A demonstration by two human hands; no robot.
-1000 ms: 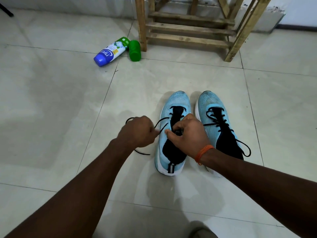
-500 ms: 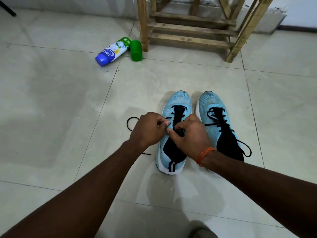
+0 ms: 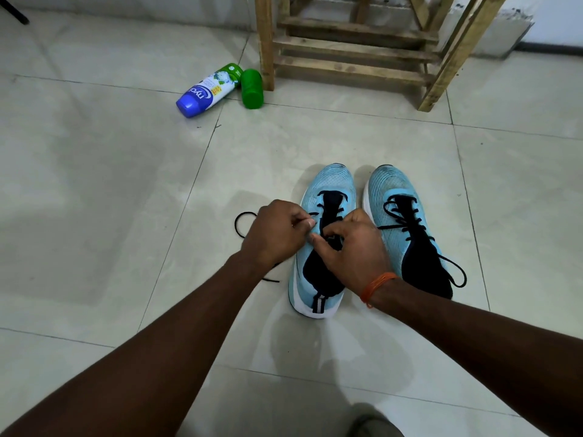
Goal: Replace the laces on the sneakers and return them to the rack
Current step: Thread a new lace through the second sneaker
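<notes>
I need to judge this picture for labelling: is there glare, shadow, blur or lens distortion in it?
Head view: the light is even, with a pale sheen on the floor but no hard glare. Head view: a soft shadow lies behind the heel of the sneaker under the hands. Head view: the wide lens bends the tile joints. Head view: the left hand, right hand and lace look sharp.

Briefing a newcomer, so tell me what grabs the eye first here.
The left hand and right hand meet over the left light-blue sneaker, pinching its black lace; the laced right sneaker stands beside it. Behind, a blue-and-white bottle and green cap lie on the floor by a wooden rack.
</notes>
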